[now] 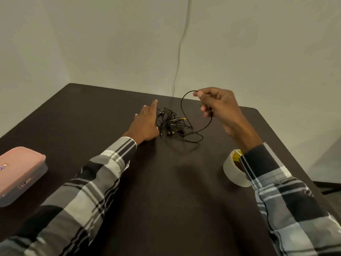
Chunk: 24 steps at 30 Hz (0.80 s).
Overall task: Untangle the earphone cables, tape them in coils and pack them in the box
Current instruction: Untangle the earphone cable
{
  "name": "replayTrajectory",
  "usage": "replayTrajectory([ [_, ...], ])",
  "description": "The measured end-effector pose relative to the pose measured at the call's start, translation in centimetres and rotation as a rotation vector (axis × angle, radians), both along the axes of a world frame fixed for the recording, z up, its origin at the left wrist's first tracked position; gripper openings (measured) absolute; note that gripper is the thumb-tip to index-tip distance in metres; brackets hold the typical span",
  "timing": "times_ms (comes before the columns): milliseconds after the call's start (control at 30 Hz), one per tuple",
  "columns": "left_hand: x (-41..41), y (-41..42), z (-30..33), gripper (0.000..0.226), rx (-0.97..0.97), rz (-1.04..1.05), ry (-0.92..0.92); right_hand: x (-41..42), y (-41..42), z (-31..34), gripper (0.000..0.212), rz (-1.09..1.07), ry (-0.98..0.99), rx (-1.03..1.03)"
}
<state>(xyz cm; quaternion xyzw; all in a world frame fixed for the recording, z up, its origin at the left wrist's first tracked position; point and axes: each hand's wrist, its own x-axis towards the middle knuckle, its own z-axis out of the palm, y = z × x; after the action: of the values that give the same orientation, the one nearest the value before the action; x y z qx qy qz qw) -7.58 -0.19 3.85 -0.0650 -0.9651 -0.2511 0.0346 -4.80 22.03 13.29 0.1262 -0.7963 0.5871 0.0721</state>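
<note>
While your left hand (pixel 145 124) rests flat-fingered against the cable tangle (pixel 170 124), your right hand (pixel 219 108) pinches a raised loop (pixel 182 100). Tape roll (pixel 233 170) sits near your right sleeve.

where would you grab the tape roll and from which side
Grip the tape roll across its outer band from the left, fingers over the top rim, thumb in the core. It is tipped up with the hole facing up and right, and the right sleeve covers its right side. The left hand is nearer free.
</note>
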Motion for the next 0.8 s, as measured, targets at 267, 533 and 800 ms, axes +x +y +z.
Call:
replayTrajectory([
  [267, 3.1, 2.2, 5.1, 0.026, 0.557, -0.386, 0.089, 0.6, -1.9, 0.6, 0.02, 0.177, 0.049, -0.034],
  [533, 4.2, 1.5, 10.9, 0.019, 1.029, -0.151, 0.33, 0.7, 1.5, -1.6, 0.025, -0.072, -0.045, 0.092],
  [800, 3.7, -3.0, 8.7, 0.024, 0.522, -0.097, 0.449, 1.1, 2.3, -1.4, 0.023, -0.246, -0.12, -0.255],
])
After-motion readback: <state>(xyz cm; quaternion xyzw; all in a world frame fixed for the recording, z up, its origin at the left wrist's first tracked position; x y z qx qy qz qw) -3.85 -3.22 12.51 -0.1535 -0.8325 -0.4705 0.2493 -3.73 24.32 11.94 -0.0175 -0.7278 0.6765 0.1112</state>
